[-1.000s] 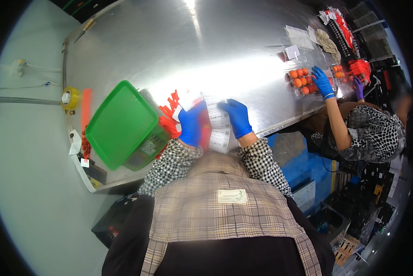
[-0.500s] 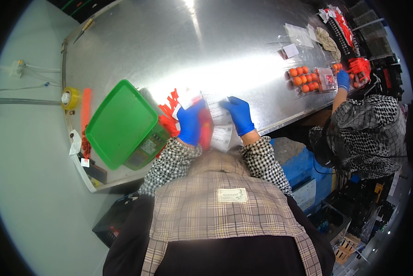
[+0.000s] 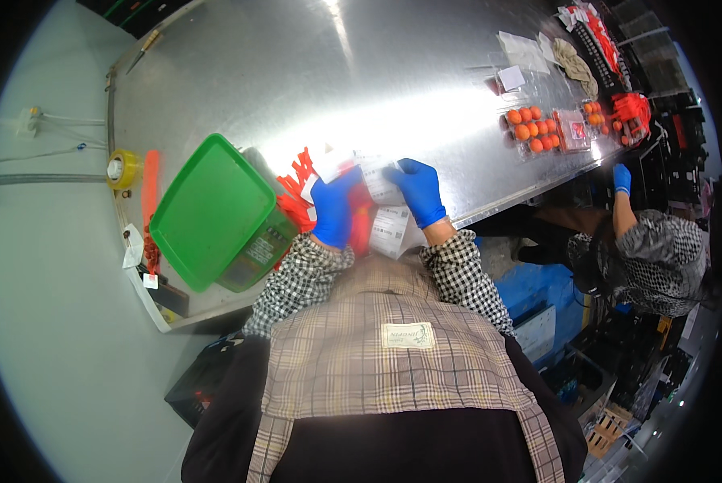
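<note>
In front of my chest, both blue-gloved hands are up at the table's near edge. My left hand is closed on a red strip that looks like netting, blurred and partly hidden by the fingers. The fingertips of my right hand pinch the edge of a strip of white printed labels, which hangs down beside the red strip. Just left of my left hand lies a bunch of red strips with white tags.
A green-lidded tub stands at my left, near a tape roll. A knife lies at the far left of the metal table. Packs of orange-red round produce sit at the right, where a co-worker stands.
My hands stay nearly in place, with the labels and red strip shifting slightly between them. The co-worker's gloved hand has drawn back from the produce packs, off the table.
</note>
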Tool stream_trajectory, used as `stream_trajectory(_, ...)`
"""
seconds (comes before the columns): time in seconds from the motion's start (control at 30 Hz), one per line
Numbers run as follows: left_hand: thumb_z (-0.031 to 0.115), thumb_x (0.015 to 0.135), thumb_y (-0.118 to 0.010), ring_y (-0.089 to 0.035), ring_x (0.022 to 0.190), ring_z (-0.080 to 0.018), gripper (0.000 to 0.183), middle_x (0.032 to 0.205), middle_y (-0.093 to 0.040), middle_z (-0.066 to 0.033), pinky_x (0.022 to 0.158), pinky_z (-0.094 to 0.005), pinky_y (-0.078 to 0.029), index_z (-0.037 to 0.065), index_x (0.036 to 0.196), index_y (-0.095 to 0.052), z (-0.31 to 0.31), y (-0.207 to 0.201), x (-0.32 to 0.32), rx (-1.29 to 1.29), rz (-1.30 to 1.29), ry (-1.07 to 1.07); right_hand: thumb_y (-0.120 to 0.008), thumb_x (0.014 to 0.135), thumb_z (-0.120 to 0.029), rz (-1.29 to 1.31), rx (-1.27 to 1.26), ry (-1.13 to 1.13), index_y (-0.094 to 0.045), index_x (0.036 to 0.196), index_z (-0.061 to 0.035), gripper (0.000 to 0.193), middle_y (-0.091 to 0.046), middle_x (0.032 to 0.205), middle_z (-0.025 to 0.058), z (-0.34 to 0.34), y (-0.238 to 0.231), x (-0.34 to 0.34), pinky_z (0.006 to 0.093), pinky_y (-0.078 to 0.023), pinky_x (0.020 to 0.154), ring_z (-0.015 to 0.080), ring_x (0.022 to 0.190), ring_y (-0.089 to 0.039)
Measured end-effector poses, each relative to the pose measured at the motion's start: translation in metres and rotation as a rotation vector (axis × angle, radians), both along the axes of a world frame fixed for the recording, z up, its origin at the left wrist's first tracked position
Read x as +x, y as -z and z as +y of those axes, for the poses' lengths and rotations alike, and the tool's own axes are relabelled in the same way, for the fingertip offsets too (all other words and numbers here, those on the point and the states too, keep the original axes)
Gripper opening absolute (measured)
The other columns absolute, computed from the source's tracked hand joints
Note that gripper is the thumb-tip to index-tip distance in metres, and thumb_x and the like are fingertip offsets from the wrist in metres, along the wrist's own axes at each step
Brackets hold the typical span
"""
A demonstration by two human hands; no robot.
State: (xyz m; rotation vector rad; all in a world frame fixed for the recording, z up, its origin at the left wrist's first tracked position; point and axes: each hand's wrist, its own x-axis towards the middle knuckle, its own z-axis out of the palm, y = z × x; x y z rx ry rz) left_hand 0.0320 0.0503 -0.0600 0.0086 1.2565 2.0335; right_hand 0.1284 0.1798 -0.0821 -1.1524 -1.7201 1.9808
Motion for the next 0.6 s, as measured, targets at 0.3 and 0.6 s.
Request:
stream_trajectory(0.3,0.003,0.085,-0.069,-0.064,0.092,-0.0152,0.028,0.101,-0.068,-0.0045,0.083,-0.0278,-0.051,-0.001,0.113,-0.066,0.004,0.018,-0.005,-0.038,0.158,-0.014,-0.077,0.083,-0.023,-0.067,-0.004,-0.034,-0.073,0.095,0.0003,0.027,-0.072,0.084,0.0080,-0.002,-0.017,-0.001,0.0270,-0.054,0.065,0.0142,0.072,-0.066)
stream_trajectory(0.6,0.001,0.085,-0.069,-0.062,0.081,-0.0127,0.018,0.090,-0.066,-0.0012,0.074,-0.0255,-0.050,0.000,0.104,-0.069,-0.001,0.048,-0.002,-0.050,0.108,-0.073,-0.081,0.080,-0.021,-0.014,0.021,-0.167,-0.070,0.112,0.0049,0.043,-0.074,0.097,0.0115,0.015,-0.003,0.029,0.0262,-0.054,0.074,0.0146,0.083,-0.067)
